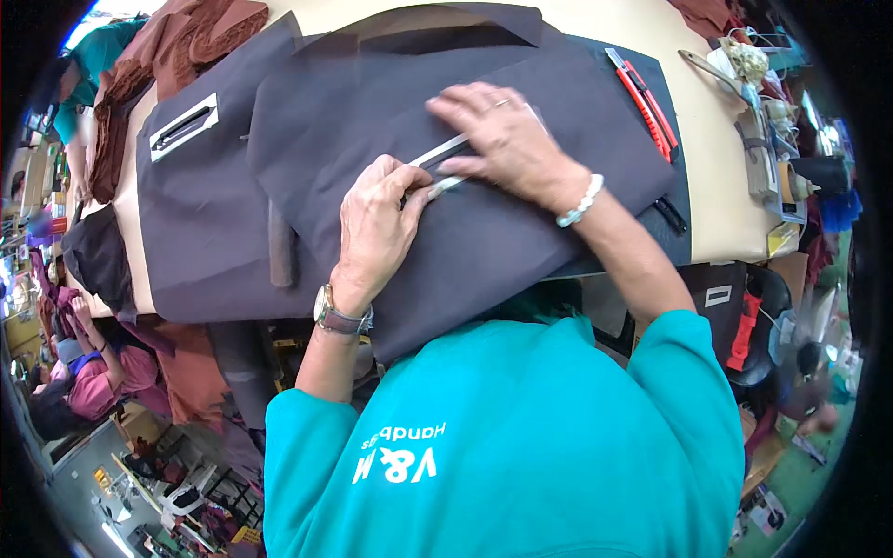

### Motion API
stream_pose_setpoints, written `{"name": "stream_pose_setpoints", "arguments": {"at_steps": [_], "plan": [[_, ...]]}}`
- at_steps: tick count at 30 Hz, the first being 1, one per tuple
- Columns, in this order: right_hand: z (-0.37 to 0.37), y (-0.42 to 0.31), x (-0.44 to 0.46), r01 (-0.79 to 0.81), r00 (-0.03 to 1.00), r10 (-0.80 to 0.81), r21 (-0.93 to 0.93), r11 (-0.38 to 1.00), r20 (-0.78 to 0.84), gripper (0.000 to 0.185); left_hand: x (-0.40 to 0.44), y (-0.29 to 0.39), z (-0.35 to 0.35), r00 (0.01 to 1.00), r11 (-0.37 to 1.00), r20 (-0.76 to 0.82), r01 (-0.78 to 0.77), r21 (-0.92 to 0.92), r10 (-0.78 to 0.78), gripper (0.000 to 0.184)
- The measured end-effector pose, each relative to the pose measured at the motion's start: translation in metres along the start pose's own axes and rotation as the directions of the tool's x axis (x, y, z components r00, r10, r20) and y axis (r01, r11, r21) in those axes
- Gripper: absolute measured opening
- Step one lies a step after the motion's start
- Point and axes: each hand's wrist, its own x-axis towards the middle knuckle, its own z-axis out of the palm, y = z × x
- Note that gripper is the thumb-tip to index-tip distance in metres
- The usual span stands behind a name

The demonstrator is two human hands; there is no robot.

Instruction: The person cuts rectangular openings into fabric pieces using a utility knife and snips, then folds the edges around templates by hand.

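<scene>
A pale, narrow slotted template (439, 152) lies at a slant on dark brown sheet material (446, 260). My left hand (372, 219), with a watch at the wrist, pinches its near end between thumb and curled fingers. Over the far end is my right hand (507, 139), its fingers spread and slightly blurred; whether they press on the template I cannot tell. A similar white slotted template (184, 127) rests on the sheet at the left. Red utility knives (644, 104) lie beyond my right hand.
Folded brown material (181, 46) is heaped at the upper left of the cream table (726, 209). A dark bar-like piece (281, 246) lies left of my left hand. A black pen-like object (670, 214) and a brush (712, 67) are at the right. Co-workers appear at the left.
</scene>
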Motion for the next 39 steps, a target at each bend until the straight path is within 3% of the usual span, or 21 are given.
{"name": "stream_pose_setpoints", "arguments": {"at_steps": [3, 6, 9, 16, 22, 27, 30, 31, 35, 39], "plan": [[0.008, -0.002, 0.002, 0.023, 0.998, -0.022, 0.005, 1.000, -0.063, 0.067, -0.007, 0.000, -0.003, 0.999, 1.000, -0.039, -0.015, 0.025, 0.016, 0.013], [-0.006, 0.027, -0.011, -0.095, 0.993, 0.090, -0.072, 0.993, -0.079, 0.070, -0.017, -0.004, -0.011, 0.996, 0.995, -0.022, 0.090, -0.045, -0.091, 0.014], [-0.009, 0.035, -0.017, -0.105, 0.992, 0.097, -0.104, 0.989, -0.075, 0.068, -0.023, -0.007, -0.013, 0.991, 0.990, -0.062, 0.113, -0.078, -0.118, 0.016], [0.014, -0.020, 0.008, 0.109, 0.994, -0.108, 0.051, 0.993, -0.022, 0.062, -0.025, -0.009, -0.011, 0.991, 0.994, -0.085, 0.099, -0.049, -0.102, 0.017], [0.013, -0.024, 0.008, 0.084, 0.996, -0.084, 0.046, 0.995, 0.004, 0.062, -0.028, -0.011, -0.007, 0.990, 0.998, -0.130, 0.061, -0.012, -0.062, 0.017], [0.011, -0.011, 0.006, 0.100, 0.995, -0.099, 0.157, 0.983, -0.009, 0.081, -0.035, 0.000, -0.012, 0.994, 0.993, -0.103, 0.037, 0.109, -0.026, 0.024], [-0.007, 0.014, 0.006, 0.071, 0.997, -0.076, 0.222, 0.972, 0.012, 0.082, -0.042, 0.005, -0.018, 0.992, 0.994, -0.125, 0.040, 0.101, -0.027, 0.031], [-0.017, 0.026, 0.006, 0.024, 0.999, -0.027, 0.183, 0.983, 0.018, 0.080, -0.042, 0.003, -0.020, 0.988, 0.993, -0.145, 0.074, 0.092, -0.060, 0.034], [-0.032, 0.063, 0.017, -0.072, 0.996, 0.066, 0.107, 0.992, 0.055, 0.047, -0.015, -0.020, -0.022, 0.936, 0.957, -0.330, -0.020, 0.289, 0.119, 0.034], [-0.014, 0.055, 0.031, 0.116, 0.992, -0.121, 0.144, 0.983, 0.024, 0.045, 0.004, -0.040, -0.014, 0.973, 0.920, -0.227, 0.051, 0.388, 0.042, 0.032]]}}
